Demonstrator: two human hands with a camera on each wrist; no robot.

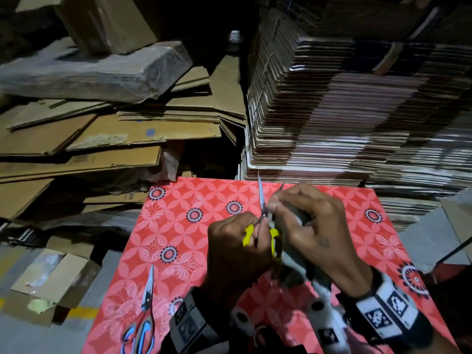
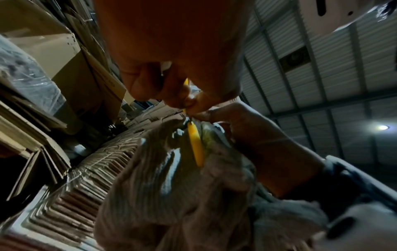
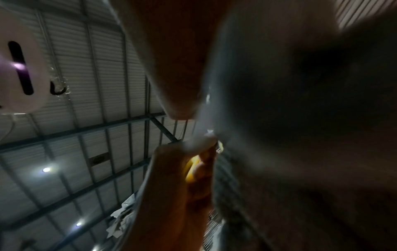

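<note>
**A:** Stacks of flattened cardboard [image 1: 344,111] crowd the far edge of the red flowered table cover [image 1: 178,200], and the light is poor. Where's the work?

**B:** Above the middle of the cover, lifted clear of it. The left hand [image 1: 235,246] has its fingers curled round the handles of the yellow-handled scissors [image 1: 261,210]. The blades stand parted, with the tips pointing toward the cover's far edge.

**A:** And the other hand?

**B:** The right hand [image 1: 314,226] pinches a grey cloth [image 1: 293,267] against the steel near the pivot. It looks like wiping to me.

**A:** What worries you?

**B:** Those fingertips sit right in the crotch of the open blades. If the left hand squeezes, or the cloth snags and jerks, I'd expect a nick. It's dim too, so the edge is hard to see.

**A:** Anything else?

**B:** Blue-handled scissors [image 1: 146,310] lie closed on the cover's near left corner, close to the left forearm. A careless elbow could knock them off.
</note>
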